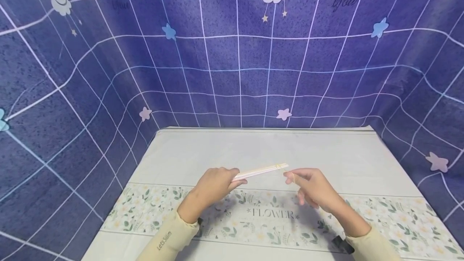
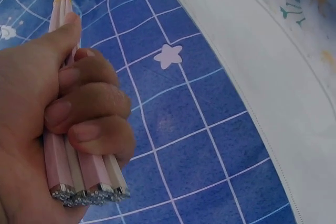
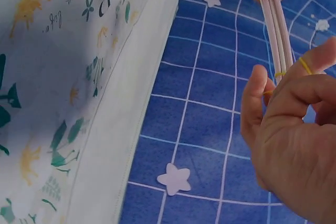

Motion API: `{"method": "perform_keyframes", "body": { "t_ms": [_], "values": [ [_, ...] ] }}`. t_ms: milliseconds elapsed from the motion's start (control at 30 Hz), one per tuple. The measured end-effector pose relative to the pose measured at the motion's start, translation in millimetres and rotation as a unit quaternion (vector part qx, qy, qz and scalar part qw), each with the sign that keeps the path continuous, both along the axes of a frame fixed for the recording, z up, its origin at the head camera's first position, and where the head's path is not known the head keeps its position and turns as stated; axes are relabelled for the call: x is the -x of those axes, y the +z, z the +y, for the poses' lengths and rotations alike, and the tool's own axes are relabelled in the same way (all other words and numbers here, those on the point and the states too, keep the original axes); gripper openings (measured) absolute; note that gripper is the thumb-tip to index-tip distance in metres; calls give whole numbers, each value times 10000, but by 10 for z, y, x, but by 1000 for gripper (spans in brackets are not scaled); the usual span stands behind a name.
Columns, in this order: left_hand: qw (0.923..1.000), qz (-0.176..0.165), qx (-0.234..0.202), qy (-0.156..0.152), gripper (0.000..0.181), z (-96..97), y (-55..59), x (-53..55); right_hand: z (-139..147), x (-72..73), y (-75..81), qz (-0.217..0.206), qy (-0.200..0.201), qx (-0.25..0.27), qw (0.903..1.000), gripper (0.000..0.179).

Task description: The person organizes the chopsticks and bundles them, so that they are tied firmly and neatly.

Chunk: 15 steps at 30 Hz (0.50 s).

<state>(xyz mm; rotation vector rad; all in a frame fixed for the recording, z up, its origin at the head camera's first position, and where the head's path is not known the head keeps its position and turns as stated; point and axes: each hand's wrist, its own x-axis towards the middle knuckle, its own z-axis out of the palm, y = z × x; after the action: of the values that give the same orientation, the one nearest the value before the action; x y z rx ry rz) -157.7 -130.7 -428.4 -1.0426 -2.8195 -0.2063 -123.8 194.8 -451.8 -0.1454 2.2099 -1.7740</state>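
My left hand (image 1: 216, 184) grips a bundle of pink and cream pencils (image 1: 255, 171), its fingers curled round them in the left wrist view. Their sparkly silver ends (image 2: 92, 195) stick out below the fist. At the bundle's other end, a thin yellow rubber band (image 1: 278, 166) goes round the pencils. My right hand (image 1: 314, 188) is just beyond that end with bent fingers, holding a stretched loop of the band. In the right wrist view the band (image 3: 305, 65) crosses one finger and runs toward the pencil ends.
Beneath the hands lies a white table cover (image 1: 203, 148) with a printed flower strip (image 1: 152, 208). Blue-purple grid-patterned cloth (image 1: 224, 51) with stars and clouds hangs at the back and both sides.
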Motion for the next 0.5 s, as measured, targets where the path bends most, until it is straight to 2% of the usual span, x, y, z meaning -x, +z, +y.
{"method": "perform_keyframes", "body": {
  "t_ms": [100, 300, 500],
  "values": [
    [9996, -249, 40, -152, 39, -23, -17, -5, 59, 28, -22, -73, 370, 370, 9986, 40],
    [9964, -605, 73, -592, 39, -64, -52, -2, 159, 72, -44, -258, 1218, 703, 9897, 41],
    [9925, -830, 90, -892, 38, -55, 10, -27, 239, 142, -76, -73, 2291, 1146, 9666, 39]
  ]
}}
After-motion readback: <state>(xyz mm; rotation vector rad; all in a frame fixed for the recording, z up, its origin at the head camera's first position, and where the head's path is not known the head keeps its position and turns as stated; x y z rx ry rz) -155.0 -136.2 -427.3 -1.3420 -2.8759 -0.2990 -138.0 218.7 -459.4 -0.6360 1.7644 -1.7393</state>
